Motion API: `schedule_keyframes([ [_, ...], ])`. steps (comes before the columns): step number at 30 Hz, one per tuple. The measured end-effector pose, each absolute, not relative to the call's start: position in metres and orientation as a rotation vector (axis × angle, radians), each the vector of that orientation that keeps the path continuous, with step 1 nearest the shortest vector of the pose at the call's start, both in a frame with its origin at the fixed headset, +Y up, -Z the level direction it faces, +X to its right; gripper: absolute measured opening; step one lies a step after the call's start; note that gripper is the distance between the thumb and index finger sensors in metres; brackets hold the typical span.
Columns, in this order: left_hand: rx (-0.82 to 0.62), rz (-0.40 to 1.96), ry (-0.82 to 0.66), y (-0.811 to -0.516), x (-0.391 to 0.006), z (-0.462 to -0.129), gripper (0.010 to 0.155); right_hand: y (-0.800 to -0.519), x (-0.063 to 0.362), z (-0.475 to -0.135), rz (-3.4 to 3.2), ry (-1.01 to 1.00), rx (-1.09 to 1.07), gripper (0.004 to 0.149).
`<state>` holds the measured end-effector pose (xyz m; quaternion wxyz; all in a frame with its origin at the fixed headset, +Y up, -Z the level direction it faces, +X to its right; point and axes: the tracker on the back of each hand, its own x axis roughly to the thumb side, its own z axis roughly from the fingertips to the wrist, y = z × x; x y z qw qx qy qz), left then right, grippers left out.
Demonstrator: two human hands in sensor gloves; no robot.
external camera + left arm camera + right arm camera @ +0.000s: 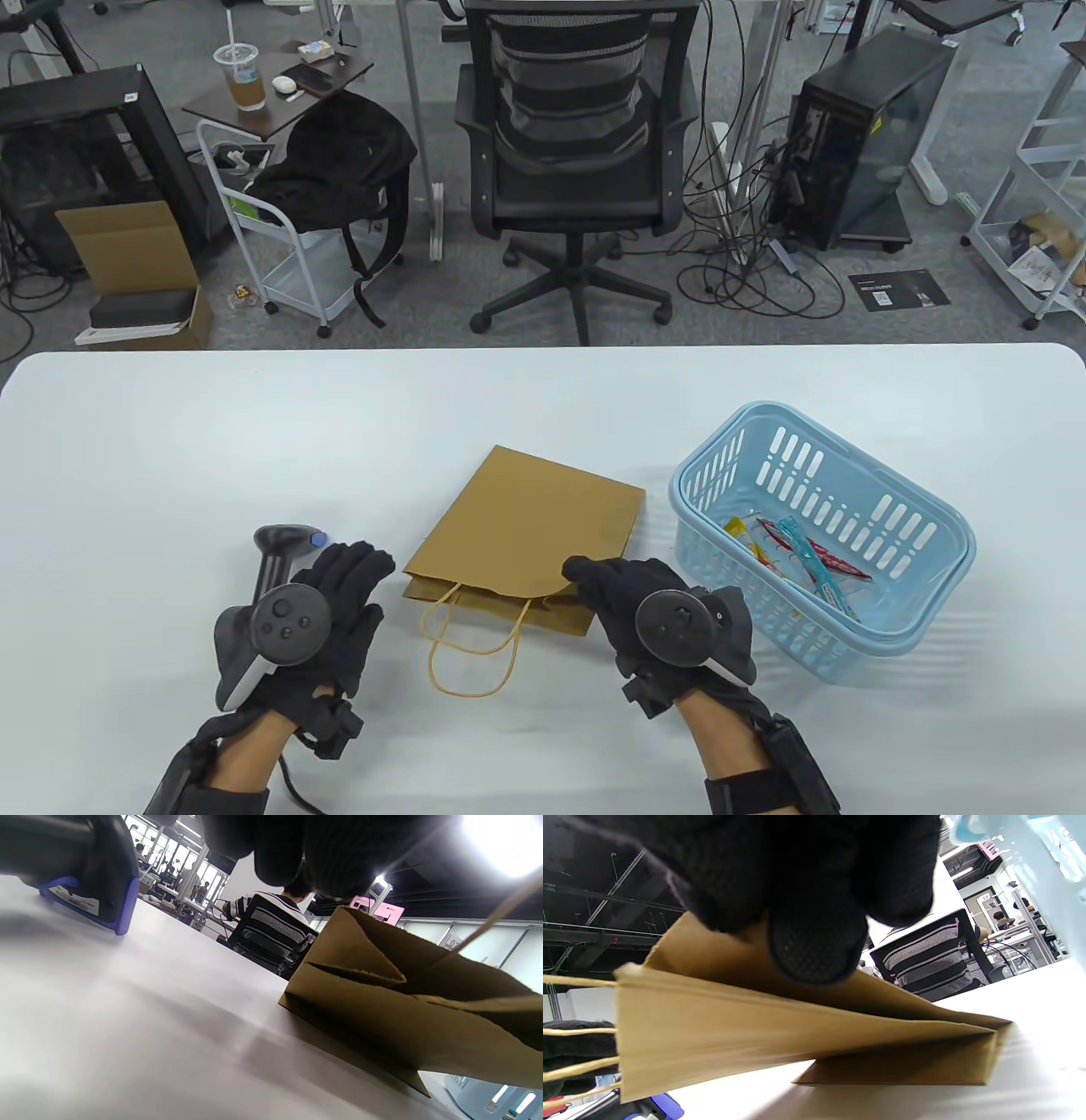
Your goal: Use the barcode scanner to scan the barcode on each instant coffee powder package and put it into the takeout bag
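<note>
A brown paper takeout bag [530, 531] lies flat mid-table, its mouth and string handles [471, 649] toward me. My right hand [585, 579] pinches the upper edge of the mouth, lifting it a little; the right wrist view shows its fingertips [814, 942] on that upper panel of the bag [755, 1035]. The black barcode scanner [276, 552] lies on the table just left of my left hand [365, 567], whose straight fingers hold nothing. Several coffee sachets [806, 556] lie in the light-blue basket [679, 497]. The left wrist view shows the scanner [85, 866] and the bag [403, 1018].
The basket stands right of the bag, close to my right wrist. A black office chair [577, 161] stands beyond the far table edge. White tabletop [254, 441] stretches to the left and behind the bag.
</note>
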<state>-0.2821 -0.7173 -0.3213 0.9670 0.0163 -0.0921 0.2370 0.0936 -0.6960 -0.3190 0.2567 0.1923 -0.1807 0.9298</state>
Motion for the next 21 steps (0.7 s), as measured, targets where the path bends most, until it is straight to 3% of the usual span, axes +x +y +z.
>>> schedule_keyframes([
  [5,0.038,0.54,-0.24,-0.7146,-0.2829,-0.3205,0.071,-0.693,0.0982,-0.3172,2.438,-0.532,0.495,0.039],
  [16,0.061,0.581,-0.332,-0.7121,-0.2746,-0.3147,0.067,-0.6906,0.101,-0.3139,2.37,-0.575,0.484,0.038],
  [21,0.135,0.61,-0.294,-0.7092,-0.2792,-0.3133,0.076,-0.691,0.1019,-0.3139,2.376,-0.573,0.48,0.039],
])
